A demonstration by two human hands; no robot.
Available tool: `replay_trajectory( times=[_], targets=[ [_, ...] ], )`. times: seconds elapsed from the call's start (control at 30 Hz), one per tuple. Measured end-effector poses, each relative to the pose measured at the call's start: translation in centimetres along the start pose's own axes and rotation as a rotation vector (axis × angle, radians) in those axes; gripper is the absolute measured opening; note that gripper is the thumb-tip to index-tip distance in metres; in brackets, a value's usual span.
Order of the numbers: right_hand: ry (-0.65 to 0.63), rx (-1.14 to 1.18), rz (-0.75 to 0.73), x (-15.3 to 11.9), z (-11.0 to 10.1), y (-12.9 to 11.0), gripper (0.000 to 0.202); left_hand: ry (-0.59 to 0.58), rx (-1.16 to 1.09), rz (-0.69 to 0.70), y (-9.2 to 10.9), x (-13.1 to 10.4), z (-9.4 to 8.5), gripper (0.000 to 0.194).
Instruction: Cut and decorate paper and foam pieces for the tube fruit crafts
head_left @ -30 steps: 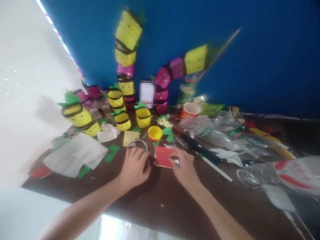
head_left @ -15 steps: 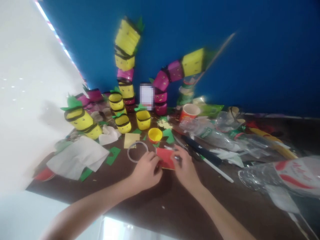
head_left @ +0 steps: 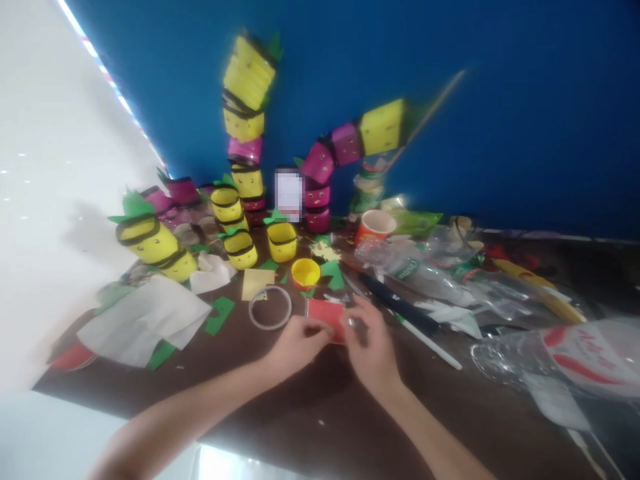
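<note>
A small red rectangular sheet, perhaps card or paper (head_left: 324, 312), lies flat between my two hands over the table's middle. My left hand (head_left: 299, 345) pinches its lower left edge, thumb stretched across the front. On the right side, my right hand (head_left: 371, 341) has its fingers curled round the sheet's edge. A small shiny dark thing shows among the right fingers, too blurred to name. A roll of clear tape (head_left: 270, 327) rests just beyond my left hand. Behind the red sheet stands a small yellow cup (head_left: 305, 274) with a reddish outside.
Yellow pineapple-like cups (head_left: 283, 243) stand at the back, with stacked towers against the blue wall. Clear plastic bottles (head_left: 430, 270), a black-handled knife-like tool (head_left: 397, 303) and a white stick (head_left: 445, 353) lie right. White sheets (head_left: 150, 320) and green scraps (head_left: 219, 315) lie left.
My left thumb has moved to the right across the front of the red sheet, and the left fingers lie lower. My right hand stays at its right side. The view has shifted slightly.
</note>
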State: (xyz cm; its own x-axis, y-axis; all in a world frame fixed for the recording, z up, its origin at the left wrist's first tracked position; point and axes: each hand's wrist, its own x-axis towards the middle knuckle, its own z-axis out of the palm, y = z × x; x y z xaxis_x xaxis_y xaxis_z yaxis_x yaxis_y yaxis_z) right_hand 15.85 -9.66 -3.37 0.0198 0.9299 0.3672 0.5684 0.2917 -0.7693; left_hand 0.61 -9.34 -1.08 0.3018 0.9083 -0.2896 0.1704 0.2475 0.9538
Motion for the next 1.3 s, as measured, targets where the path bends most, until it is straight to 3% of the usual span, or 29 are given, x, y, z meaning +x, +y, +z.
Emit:
replay_trajectory(
  times=[0.07,0.13,0.3,0.73,0.9,1.0,1.13,1.2,1.3],
  targets=[
    [-0.011,-0.031,-0.069,-0.3,0.0,-0.5,0.032,-0.052,-0.139,-0.125,0.5,-0.4,0.0,0.036],
    [-0.013,-0.071,-0.134,-0.5,0.0,-0.8,0.035,-0.054,-0.211,-0.161,1.0,-0.7,-0.1,0.038],
    [-0.019,-0.129,-0.209,-0.5,0.0,-0.9,0.037,-0.009,-0.196,-0.146,1.4,-1.0,-0.3,0.04],
    [-0.044,-0.15,-0.228,-0.6,0.1,-0.8,0.038,0.012,-0.34,-0.146,0.7,-0.6,-0.6,0.035],
    [-0.059,-0.113,-0.192,-0.6,0.0,-1.2,0.029,0.033,-0.335,-0.124,0.4,-0.3,-0.8,0.036],
    [-0.076,0.076,-0.067,-0.4,-0.3,-1.6,0.017,0.069,-0.28,-0.112,0.4,-0.2,-0.8,0.037],
    [-0.266,0.502,0.391,-0.1,-0.5,-1.2,0.022,0.102,-0.219,-0.11,0.5,-0.3,-0.9,0.035],
    [-0.294,0.663,0.574,0.0,-0.4,-0.9,0.026,0.092,-0.21,-0.091,0.4,-0.3,-0.9,0.034],
    [-0.29,0.77,0.68,0.1,-0.2,-0.9,0.027,0.075,-0.205,-0.079,0.2,-0.3,-0.9,0.035]
  ],
)
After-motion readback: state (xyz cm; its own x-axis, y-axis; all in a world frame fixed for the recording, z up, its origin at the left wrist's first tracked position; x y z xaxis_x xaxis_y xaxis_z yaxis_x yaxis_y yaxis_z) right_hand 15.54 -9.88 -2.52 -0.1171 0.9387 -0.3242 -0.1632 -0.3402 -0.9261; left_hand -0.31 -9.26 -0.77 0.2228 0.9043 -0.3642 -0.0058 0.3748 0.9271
